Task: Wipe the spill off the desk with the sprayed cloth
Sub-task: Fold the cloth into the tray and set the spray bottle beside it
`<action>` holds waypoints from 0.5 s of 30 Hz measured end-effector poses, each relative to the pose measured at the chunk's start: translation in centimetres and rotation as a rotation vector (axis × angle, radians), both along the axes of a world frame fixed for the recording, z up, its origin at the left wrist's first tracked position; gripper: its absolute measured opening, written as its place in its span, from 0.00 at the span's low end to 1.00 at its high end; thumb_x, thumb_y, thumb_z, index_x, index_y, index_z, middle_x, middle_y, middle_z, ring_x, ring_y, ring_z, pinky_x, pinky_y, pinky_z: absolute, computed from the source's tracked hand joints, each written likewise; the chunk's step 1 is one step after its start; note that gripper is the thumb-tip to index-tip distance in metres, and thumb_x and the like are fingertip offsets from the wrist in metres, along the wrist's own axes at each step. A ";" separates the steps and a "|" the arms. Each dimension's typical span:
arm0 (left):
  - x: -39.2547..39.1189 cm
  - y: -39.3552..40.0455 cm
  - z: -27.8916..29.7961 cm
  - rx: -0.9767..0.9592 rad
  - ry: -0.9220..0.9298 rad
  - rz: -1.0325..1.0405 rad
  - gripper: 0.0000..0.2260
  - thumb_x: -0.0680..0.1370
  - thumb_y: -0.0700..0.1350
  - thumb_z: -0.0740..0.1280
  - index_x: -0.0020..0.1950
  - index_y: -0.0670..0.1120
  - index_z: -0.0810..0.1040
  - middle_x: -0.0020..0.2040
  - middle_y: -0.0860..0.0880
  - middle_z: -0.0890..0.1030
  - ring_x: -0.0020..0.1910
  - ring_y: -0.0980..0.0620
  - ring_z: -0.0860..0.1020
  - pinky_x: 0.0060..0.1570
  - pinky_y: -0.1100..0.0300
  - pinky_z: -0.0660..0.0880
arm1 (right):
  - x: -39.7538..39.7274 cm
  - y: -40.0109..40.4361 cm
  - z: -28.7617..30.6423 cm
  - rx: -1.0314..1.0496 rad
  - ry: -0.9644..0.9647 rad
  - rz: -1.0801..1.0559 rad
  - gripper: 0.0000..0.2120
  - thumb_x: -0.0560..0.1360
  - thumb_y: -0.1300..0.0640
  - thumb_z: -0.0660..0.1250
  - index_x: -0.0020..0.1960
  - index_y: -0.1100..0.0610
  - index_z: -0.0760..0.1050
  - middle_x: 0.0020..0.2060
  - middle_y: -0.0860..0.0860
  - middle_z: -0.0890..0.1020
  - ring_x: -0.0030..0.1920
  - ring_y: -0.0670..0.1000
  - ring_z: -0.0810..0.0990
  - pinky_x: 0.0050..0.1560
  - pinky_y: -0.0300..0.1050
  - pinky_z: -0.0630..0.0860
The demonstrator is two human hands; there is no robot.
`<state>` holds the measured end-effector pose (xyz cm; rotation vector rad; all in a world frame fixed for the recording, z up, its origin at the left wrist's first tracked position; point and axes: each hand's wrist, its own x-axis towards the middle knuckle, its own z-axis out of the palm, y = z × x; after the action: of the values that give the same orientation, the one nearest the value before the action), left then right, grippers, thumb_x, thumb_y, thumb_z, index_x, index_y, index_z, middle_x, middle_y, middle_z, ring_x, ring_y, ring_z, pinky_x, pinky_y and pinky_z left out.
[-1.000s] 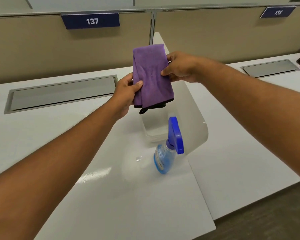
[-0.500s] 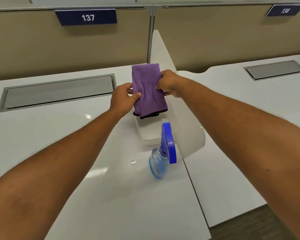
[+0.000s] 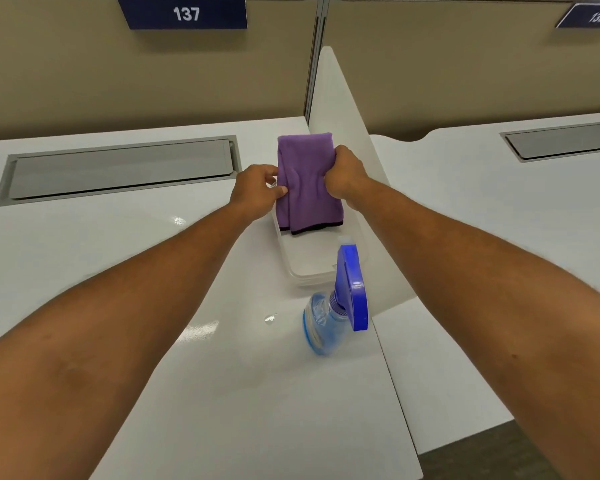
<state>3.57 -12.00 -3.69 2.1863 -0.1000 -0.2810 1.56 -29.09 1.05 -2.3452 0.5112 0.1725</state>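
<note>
A folded purple cloth [image 3: 307, 183] with a black hem hangs between both hands, low over a clear plastic tray [image 3: 309, 268]. My left hand [image 3: 257, 190] pinches its left edge with thumb and fingers. My right hand [image 3: 345, 174] is closed around its right edge. On the white desk [image 3: 153, 244] a small wet spill [image 3: 270, 318] glistens, left of a clear spray bottle [image 3: 329, 320] with a blue trigger head. Both hands are well behind the spill.
A white divider panel [image 3: 347, 116] runs from the back wall toward me, right of the tray and bottle. Grey cable hatches [image 3: 118, 169] are set into the desk at left and far right [image 3: 561, 142]. The desk's front edge and dark floor [image 3: 482, 459] show at lower right.
Both hands have carried the cloth down and away from me, from held up in the air to just over the clear tray. The bottle and spill have stayed put.
</note>
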 end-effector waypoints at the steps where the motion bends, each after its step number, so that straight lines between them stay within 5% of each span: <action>1: 0.0 0.0 -0.1 -0.003 0.012 0.008 0.19 0.79 0.43 0.75 0.70 0.45 0.81 0.65 0.43 0.82 0.62 0.41 0.82 0.63 0.43 0.81 | -0.2 0.2 0.0 -0.004 -0.003 0.005 0.17 0.85 0.60 0.63 0.72 0.59 0.67 0.68 0.58 0.76 0.65 0.57 0.77 0.63 0.49 0.76; 6: -0.3 0.6 0.0 -0.037 0.035 0.009 0.20 0.78 0.42 0.75 0.71 0.45 0.81 0.62 0.45 0.83 0.59 0.42 0.83 0.61 0.44 0.82 | -3.1 0.5 2.2 0.070 -0.053 0.027 0.25 0.84 0.64 0.63 0.79 0.56 0.61 0.73 0.57 0.73 0.70 0.57 0.76 0.62 0.48 0.77; 10: -1.2 1.4 0.0 -0.150 0.081 0.045 0.27 0.79 0.41 0.75 0.77 0.45 0.74 0.61 0.45 0.82 0.58 0.45 0.83 0.53 0.54 0.85 | -9.9 -0.9 3.8 0.229 -0.049 0.081 0.22 0.82 0.72 0.61 0.70 0.52 0.73 0.67 0.53 0.78 0.64 0.55 0.80 0.50 0.38 0.78; 15: -3.3 2.2 -0.5 -0.234 0.126 0.151 0.30 0.78 0.43 0.77 0.79 0.44 0.72 0.65 0.46 0.81 0.58 0.45 0.83 0.55 0.51 0.85 | -20.0 -2.2 3.0 0.400 0.062 0.095 0.24 0.82 0.71 0.65 0.70 0.47 0.73 0.65 0.48 0.79 0.65 0.54 0.81 0.58 0.50 0.82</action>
<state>0.32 -9.83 -4.22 1.9271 0.0981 -0.3042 -18.44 -31.32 4.01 -1.9772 0.3562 0.3584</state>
